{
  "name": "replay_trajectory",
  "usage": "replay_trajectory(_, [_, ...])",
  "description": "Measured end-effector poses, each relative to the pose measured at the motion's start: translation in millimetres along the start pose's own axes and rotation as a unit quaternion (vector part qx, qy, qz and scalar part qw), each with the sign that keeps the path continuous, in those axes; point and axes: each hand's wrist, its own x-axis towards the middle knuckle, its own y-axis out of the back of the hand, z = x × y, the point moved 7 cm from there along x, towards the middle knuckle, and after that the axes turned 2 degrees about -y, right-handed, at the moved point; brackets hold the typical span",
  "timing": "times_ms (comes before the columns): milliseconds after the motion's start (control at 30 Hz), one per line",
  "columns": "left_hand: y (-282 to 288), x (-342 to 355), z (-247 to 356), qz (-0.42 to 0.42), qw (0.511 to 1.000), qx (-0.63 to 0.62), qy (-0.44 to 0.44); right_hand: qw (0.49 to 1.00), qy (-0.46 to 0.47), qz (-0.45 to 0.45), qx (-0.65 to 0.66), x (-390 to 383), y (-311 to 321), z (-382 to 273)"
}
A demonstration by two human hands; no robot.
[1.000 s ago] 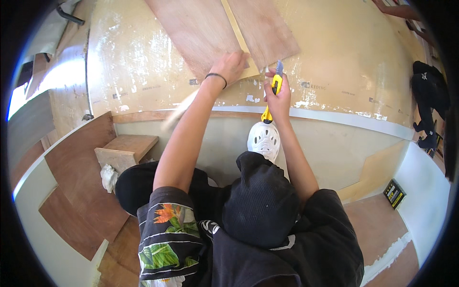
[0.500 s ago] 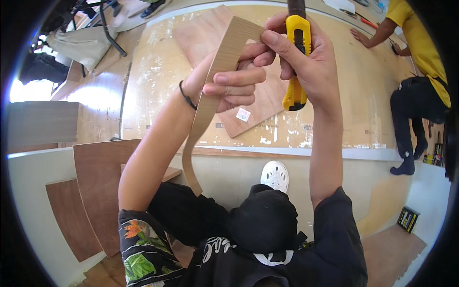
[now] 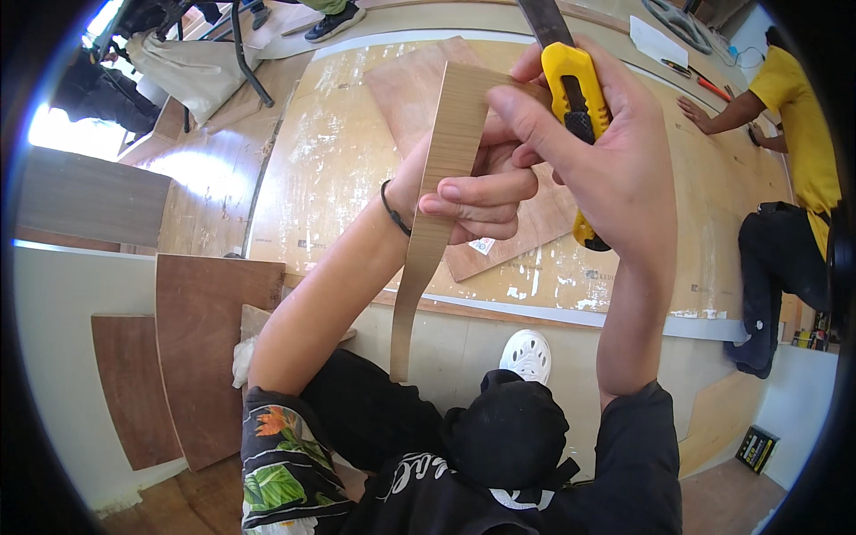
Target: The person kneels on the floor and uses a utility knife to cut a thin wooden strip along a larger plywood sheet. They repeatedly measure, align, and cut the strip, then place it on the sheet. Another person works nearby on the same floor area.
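A long, thin wood-grain edging strip [image 3: 453,125] hangs from my left hand [image 3: 489,198], whose fingers are closed on it. Its lower end dangles in a slight curve over my lap. In my right hand [image 3: 629,156] is a yellow utility knife [image 3: 563,67], gripped along its body, with a dark blade out and pointing up and away. The right thumb and index finger come together near the strip's upper right edge. Whether they pinch it cannot be made out, as the right hand partly hides the left fingertips.
Ahead lies a large, paint-flecked plywood sheet [image 3: 339,152] with a smaller reddish board [image 3: 406,89] on it. A person in a yellow shirt [image 3: 789,107] leans a hand on its right side. Brown panels [image 3: 214,348] stand at my left. A white shoe [image 3: 526,355] is below.
Both hands, with the strip and knife, sit further right and a little lower in the picture. The knife's blade end leans more to the left. The strip hangs straighter. The whole view has shifted slightly.
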Motion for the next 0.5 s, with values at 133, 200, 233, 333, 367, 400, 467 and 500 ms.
replay_trajectory(133, [1.5,0.0,0.4,-0.005,1.000,0.003,-0.004,0.996,0.070,-0.011,-0.055,3.6,-2.8,-3.8])
replay_trajectory(200, [1.0,0.4,0.8,-0.021,0.999,0.032,0.000,1.000,0.019,-0.015,-0.014,3.8,-2.3,2.8])
replay_trajectory(233, [-0.4,0.4,1.2,-0.038,0.998,0.044,-0.002,1.000,0.015,-0.011,-0.018,3.3,-1.9,2.6])
replay_trajectory(333, [1.3,0.3,-0.2,-0.036,0.999,0.030,0.011,1.000,-0.003,-0.004,-0.024,1.5,-1.7,1.3])
replay_trajectory(367, [1.6,0.0,-0.6,-0.035,0.999,0.028,0.012,1.000,-0.012,-0.004,-0.021,0.6,-1.9,1.1])
replay_trajectory(400, [1.7,-0.1,-1.1,-0.034,0.999,0.027,0.013,1.000,-0.022,-0.004,-0.017,0.2,-2.2,1.2])
replay_trajectory(467, [2.2,-0.1,-1.9,-0.030,0.999,0.025,0.016,1.000,-0.027,0.004,-0.010,-0.2,-1.9,0.0])
replay_trajectory(500, [2.7,0.2,-2.4,-0.027,0.999,0.025,0.017,1.000,-0.029,0.008,-0.006,-0.1,-1.5,-0.3])
